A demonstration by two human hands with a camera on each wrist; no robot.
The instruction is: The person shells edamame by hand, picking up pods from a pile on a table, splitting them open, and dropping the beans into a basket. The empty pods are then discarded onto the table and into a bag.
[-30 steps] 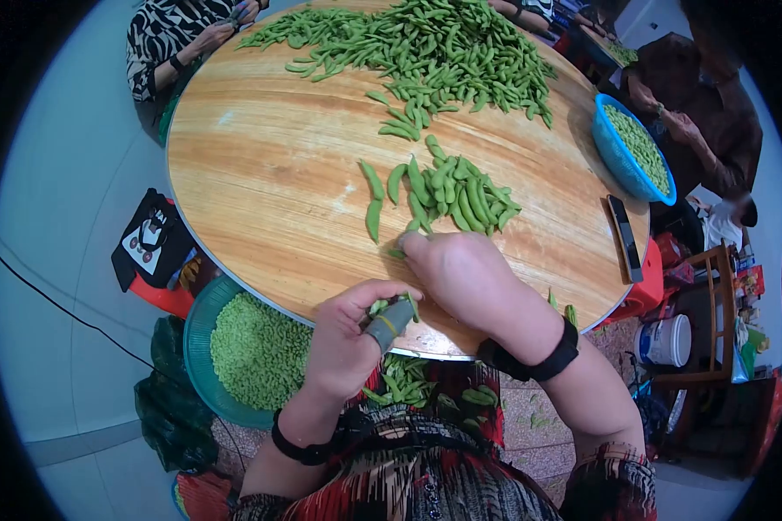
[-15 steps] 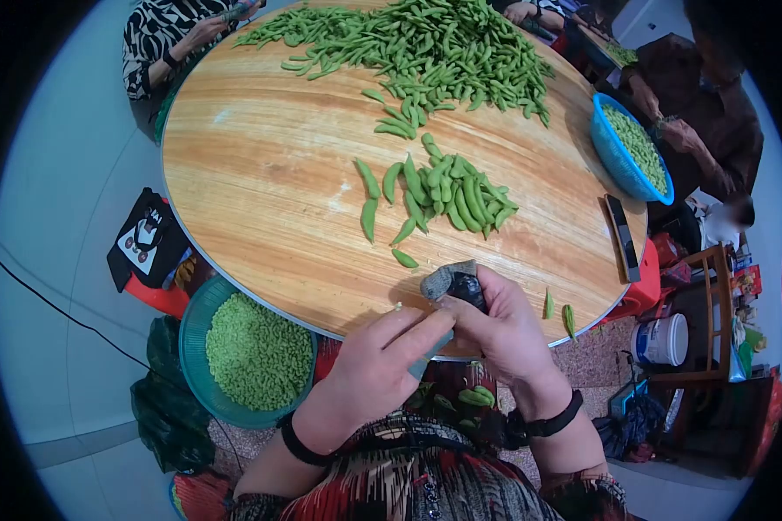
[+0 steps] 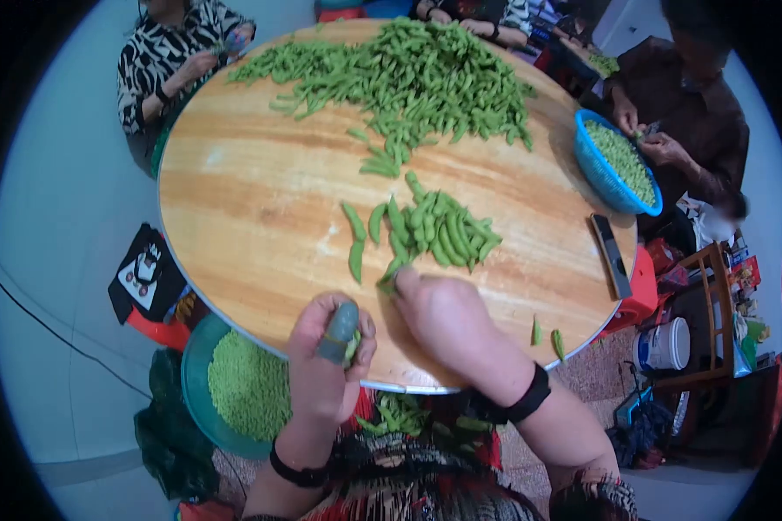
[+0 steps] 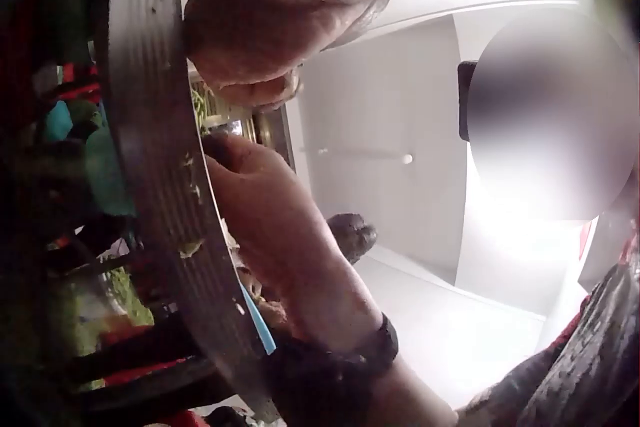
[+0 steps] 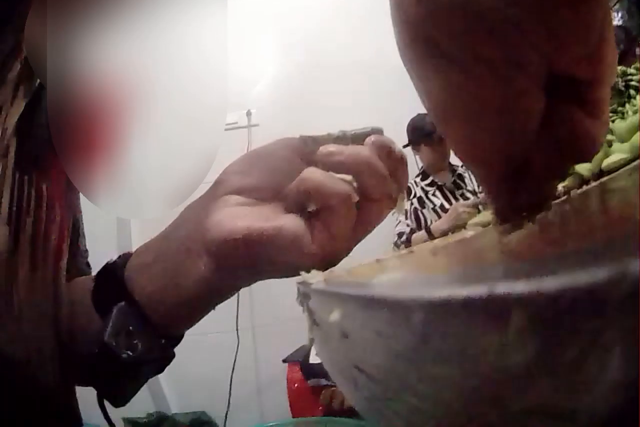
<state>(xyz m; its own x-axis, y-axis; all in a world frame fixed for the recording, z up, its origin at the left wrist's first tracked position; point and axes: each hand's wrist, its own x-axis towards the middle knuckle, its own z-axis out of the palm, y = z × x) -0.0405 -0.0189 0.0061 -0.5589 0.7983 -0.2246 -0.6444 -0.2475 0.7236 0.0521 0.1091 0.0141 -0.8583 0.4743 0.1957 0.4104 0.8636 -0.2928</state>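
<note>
My left hand [image 3: 317, 373] is at the table's near edge, fingers curled around green soybeans [image 3: 353, 349] that show beside the thumb. A grey-green cover [image 3: 342, 323] sheathes the thumb. My right hand [image 3: 450, 319] reaches forward over the tabletop, its fingertips pinching a green soybean pod [image 3: 388, 282] at the near side of a small pile of pods [image 3: 447, 227]. The right wrist view shows the left hand [image 5: 300, 207] curled, and the right hand [image 5: 500, 67] pointing down to the table, its fingertips in shadow.
A large heap of pods [image 3: 434, 78] covers the far side of the round table [image 3: 252, 217]. A green basin [image 3: 193, 382] of shelled beans stands below its left edge. A blue basket [image 3: 595, 169] and a black phone-like object [image 3: 611, 257] are at the right. Other people sit around.
Half a second ago both hands were together near the table edge. Since then the right hand has moved forward to the pod, and the left hand has drawn back to the left.
</note>
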